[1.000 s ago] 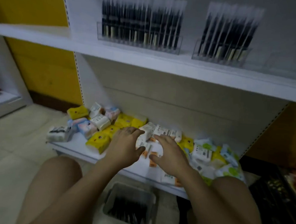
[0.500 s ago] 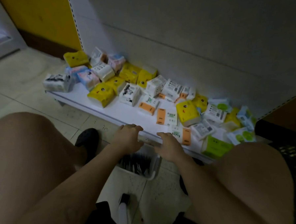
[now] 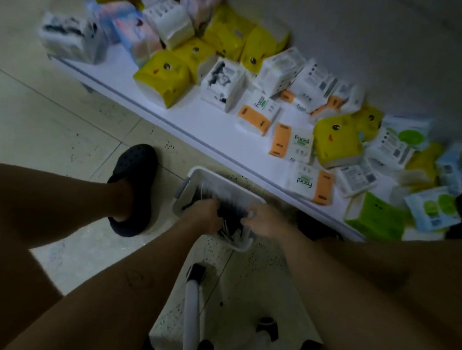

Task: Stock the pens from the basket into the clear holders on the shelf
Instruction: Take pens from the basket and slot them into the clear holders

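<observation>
Down on the floor, head view: the basket point(image 3: 195, 173) sits just in front of the low shelf point(image 3: 174, 118), between my knees. The pens point(image 3: 233, 215) lie in it as a dark loose heap.

1. Hand state. My left hand point(image 3: 203, 213) and right hand point(image 3: 269, 221) are both down in the basket, their fingers curled round one bundle of pens from opposite sides. The fingertips are buried in the heap, so I cannot tell how many pens each holds.
2. Handling. I judge the pens light, stiff and smooth-barrelled. A loose bundle is likely to fan out or slide lengthwise.
3. Grip point. Take hold around the middle of the barrels, all pens parallel, and square up the ends before lifting.
4. Destination. The clear holders are out of view.

Tissue packs point(image 3: 162, 77) are scattered across the low shelf.
</observation>
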The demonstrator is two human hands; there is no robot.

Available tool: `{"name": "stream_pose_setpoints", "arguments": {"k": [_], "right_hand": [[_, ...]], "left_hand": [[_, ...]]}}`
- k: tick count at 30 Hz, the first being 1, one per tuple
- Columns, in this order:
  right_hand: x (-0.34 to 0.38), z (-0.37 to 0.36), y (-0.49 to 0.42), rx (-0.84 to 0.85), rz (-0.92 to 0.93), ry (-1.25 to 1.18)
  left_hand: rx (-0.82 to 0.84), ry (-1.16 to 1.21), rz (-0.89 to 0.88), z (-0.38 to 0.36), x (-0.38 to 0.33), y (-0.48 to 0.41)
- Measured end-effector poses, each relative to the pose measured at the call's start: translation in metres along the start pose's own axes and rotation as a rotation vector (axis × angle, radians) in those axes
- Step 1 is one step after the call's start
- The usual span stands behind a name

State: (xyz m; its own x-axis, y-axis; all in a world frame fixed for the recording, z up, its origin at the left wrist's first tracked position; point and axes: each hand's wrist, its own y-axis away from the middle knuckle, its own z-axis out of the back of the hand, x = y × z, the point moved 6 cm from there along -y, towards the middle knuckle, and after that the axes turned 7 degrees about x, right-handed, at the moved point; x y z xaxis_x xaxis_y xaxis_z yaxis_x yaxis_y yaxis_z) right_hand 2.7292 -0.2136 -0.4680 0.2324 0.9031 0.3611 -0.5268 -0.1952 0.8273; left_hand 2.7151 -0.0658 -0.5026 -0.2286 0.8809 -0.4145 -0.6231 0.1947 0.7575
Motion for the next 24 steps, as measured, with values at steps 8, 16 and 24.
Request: {"name": "stream_pose_setpoints", "arguments": {"k": [8,16,24], "right_hand": [[-0.015,-0.034,-0.055,0.120,-0.051,0.036],[-0.022,-0.064,-0.079,0.207,-0.013,0.244],[-0.017,-0.098,-0.092,0.288,0.011,0.405]], "left_hand": [[0.100,0.027,0.037,-0.024,0.025,-0.051],[0.207,-0.050,0.050,-0.059,0.029,-0.079],[0.070,0.084,0.010,-0.059,0.038,-0.079]]}}
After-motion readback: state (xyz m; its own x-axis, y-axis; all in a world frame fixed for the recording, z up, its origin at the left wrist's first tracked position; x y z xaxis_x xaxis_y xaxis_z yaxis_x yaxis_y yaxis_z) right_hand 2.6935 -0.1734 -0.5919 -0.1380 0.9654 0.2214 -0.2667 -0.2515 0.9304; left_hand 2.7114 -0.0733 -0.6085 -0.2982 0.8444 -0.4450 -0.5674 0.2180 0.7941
